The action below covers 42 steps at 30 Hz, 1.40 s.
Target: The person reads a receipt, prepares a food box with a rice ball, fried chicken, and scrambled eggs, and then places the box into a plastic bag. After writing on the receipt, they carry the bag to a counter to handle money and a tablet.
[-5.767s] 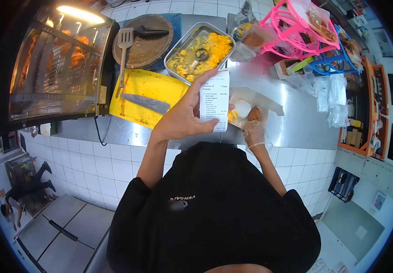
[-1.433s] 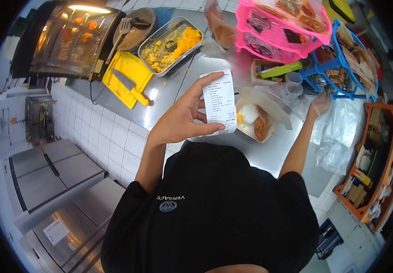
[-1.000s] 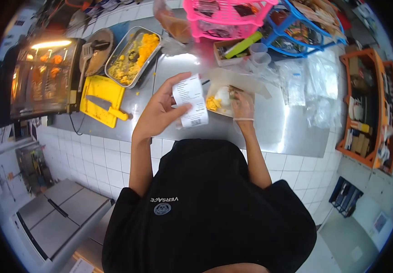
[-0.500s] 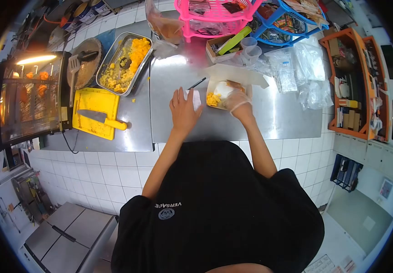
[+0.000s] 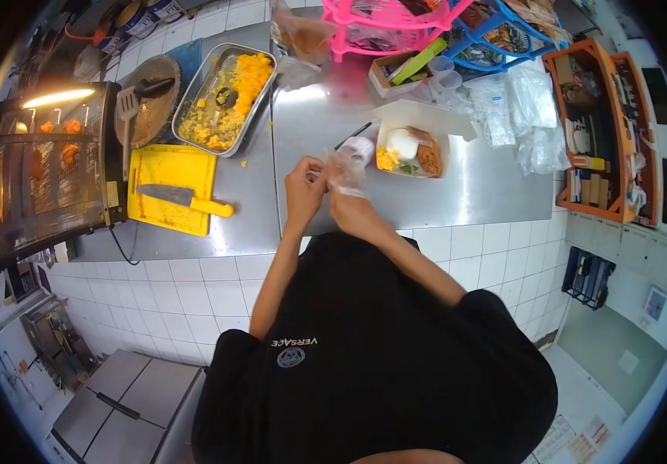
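My left hand (image 5: pixel 305 189) is closed, its fingertips pinching the edge of a clear plastic glove (image 5: pixel 347 172). The glove sits loosely over my right hand (image 5: pixel 351 209), which is close beside the left; its fingers are hidden under the crumpled plastic. Just beyond the hands, a white paper slip (image 5: pixel 361 148) and a black pen (image 5: pixel 353 135) lie on the steel table. To the right is an open cardboard food box (image 5: pixel 409 172) with its lid folded back. It holds a white rice mound (image 5: pixel 402 145), yellow egg-like food (image 5: pixel 386 160), some greens and a brown piece (image 5: pixel 429 160).
Leftward are a metal tray (image 5: pixel 262 116) of yellow food, a yellow cutting board (image 5: pixel 187 166) with a knife (image 5: pixel 206 206), and a lit glass warmer (image 5: pixel 55 155). Pink (image 5: pixel 387 35) and blue baskets (image 5: pixel 496 58) stand behind. Plastic bags (image 5: pixel 530 108) lie to the right.
My right hand has left the food box and moved left to meet my left hand. The left hand has gone from lying spread on the paper to a closed pinch.
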Tool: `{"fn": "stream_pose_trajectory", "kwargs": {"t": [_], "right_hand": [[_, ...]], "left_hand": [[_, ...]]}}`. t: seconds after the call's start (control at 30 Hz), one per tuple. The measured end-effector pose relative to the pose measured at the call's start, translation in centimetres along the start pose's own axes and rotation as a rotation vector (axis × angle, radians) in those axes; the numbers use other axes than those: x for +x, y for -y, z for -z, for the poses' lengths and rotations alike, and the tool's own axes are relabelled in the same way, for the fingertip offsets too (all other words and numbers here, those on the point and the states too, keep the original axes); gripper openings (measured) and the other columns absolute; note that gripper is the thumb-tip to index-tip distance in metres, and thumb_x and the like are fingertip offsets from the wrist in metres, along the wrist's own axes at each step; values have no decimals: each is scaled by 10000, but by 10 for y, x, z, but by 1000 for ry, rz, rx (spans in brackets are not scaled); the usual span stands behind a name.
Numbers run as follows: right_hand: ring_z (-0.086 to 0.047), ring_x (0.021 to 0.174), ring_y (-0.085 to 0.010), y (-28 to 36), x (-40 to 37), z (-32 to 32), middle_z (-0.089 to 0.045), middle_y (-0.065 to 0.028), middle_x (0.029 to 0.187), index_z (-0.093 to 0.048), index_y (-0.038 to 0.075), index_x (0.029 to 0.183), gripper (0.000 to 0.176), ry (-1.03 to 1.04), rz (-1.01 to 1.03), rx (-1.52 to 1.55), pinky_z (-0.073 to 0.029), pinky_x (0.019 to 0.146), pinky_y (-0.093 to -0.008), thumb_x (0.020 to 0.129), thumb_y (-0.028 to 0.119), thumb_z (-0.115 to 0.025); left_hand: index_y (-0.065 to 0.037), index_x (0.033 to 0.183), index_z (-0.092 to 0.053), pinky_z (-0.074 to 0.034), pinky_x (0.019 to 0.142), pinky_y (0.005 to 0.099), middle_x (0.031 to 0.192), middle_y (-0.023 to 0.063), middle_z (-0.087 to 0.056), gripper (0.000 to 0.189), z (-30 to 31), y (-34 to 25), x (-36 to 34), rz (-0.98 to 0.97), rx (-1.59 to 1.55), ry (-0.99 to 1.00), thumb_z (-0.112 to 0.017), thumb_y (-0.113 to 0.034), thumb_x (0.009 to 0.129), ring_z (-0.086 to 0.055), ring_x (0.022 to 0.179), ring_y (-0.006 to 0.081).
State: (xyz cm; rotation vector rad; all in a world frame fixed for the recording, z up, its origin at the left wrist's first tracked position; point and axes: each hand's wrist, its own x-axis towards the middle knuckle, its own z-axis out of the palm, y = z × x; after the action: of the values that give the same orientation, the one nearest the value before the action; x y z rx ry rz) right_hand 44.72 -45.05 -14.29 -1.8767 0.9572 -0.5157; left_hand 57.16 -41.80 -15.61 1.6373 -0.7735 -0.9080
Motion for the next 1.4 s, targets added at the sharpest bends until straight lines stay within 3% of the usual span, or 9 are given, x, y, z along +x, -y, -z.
{"fn": "stream_pose_trajectory", "kwargs": {"t": [0.07,0.13,0.27,0.53,0.77,0.9,0.97,1.2,1.4], "right_hand": [[-621,1028,-428,39,4,24,-623,-275,1166,-352,55,1472,636,192,9,-87,-485,884,-475,869,74,-556],[-597,1086,-375,72,22,59,-593,-229,1248,-555,48,1284,355,390,41,67,-471,929,-425,934,72,-501],[-595,1002,-374,-34,114,40,-641,-158,994,-695,56,963,176,31,95,-736,-493,814,-472,852,97,-565],[-564,1064,-303,-81,133,8,-643,-119,1014,-686,74,954,160,453,364,-1134,-460,840,-462,850,130,-578],[-626,812,-206,-7,135,37,-646,-107,838,-560,-14,997,172,-213,185,420,-481,757,-337,964,150,-519],[-623,834,-166,-6,97,71,-658,-96,876,-565,-21,1011,166,-345,-108,454,-486,775,-322,966,132,-517],[-664,822,-231,-28,74,68,-689,-134,899,-577,-19,1066,240,-490,-174,195,-502,768,-358,934,182,-562],[-660,770,-324,-58,35,30,-669,-184,821,-605,-44,1077,419,-284,-350,-392,-506,709,-386,844,294,-688],[-651,743,-275,-45,27,12,-685,-117,798,-593,-13,1171,563,-405,-350,-121,-509,741,-385,802,381,-751]], "left_hand": [[14,908,-584,-502,504,265,810,79,-614,107,18,41,27,-364,179,-402,-632,-82,901,-596,524,119],[16,975,-536,-533,539,278,846,90,-586,141,55,45,45,3,23,-524,-612,-84,911,-626,566,154],[18,1015,-501,-544,520,294,894,90,-576,165,95,65,59,75,62,-576,-596,-74,917,-670,726,183],[-10,1160,-561,-412,976,432,1094,160,-540,317,87,41,8,-106,379,-920,-525,57,852,-510,1103,321],[-45,1164,-611,-385,997,420,1181,204,-525,337,129,75,22,-19,760,-378,-556,7,835,-473,1173,363],[3,1261,-546,-292,1109,464,1378,209,-463,467,83,-5,6,-379,1069,-479,-631,-121,819,-413,1296,416],[-20,1260,-550,-358,1063,453,1391,180,-464,484,35,7,19,-448,544,-212,-677,-114,802,-457,1246,399],[-124,1219,-629,-487,924,405,1191,184,-627,413,-44,50,102,-367,666,413,-668,-96,809,-575,1129,352],[-9,1105,-648,-494,860,349,1115,127,-683,246,-12,46,85,-4,-68,107,-563,-74,884,-656,967,252]]}}
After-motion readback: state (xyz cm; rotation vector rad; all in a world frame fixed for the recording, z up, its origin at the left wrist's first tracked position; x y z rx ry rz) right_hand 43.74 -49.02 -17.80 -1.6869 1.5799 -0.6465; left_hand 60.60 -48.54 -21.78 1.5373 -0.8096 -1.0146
